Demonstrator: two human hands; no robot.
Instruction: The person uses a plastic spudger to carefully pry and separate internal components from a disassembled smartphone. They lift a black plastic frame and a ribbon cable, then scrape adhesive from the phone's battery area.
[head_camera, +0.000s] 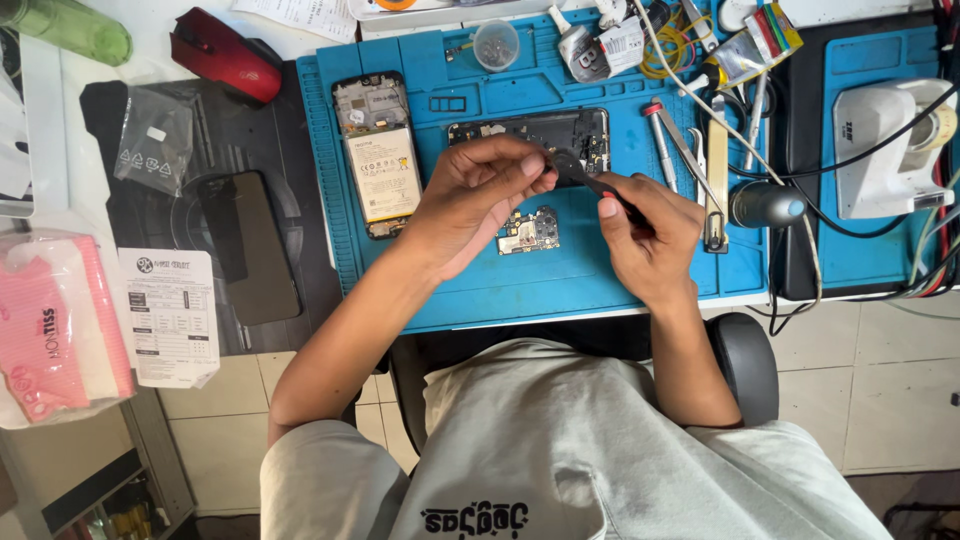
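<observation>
Hands meet over the middle of the blue work mat (500, 290) on the desk. The left hand (470, 200) has its thumb and forefinger pinched together on a small dark part (562, 165), too small to tell what it is. The right hand (645, 235) is closed around a thin black tool (600, 187), whose tip reaches that same dark part at the left fingertips. Just below the hands a small circuit board (528, 231) lies flat on the mat, apart from both hands. Behind the hands, toward the mat's far edge, lies an opened phone frame (530, 131), dark inside, partly hidden by the left fingers. At the mat's left edge lies a second opened phone (378, 152) with its pale battery showing. A small round dish (496, 45) of tiny parts sits at the mat's far edge. A screwdriver (661, 143) with a red band and metal tweezers (700, 160) lie on the mat's right side. Off the mat, toward the desk's left side, a dark phone screen (250, 245) lies face up on a black pad, with a clear plastic bag (153, 140) just beyond it and a red mouse (225, 55) near the far edge. A printed paper slip (172, 315) hangs at the near edge, beside a pink tissue pack (55, 325).
</observation>
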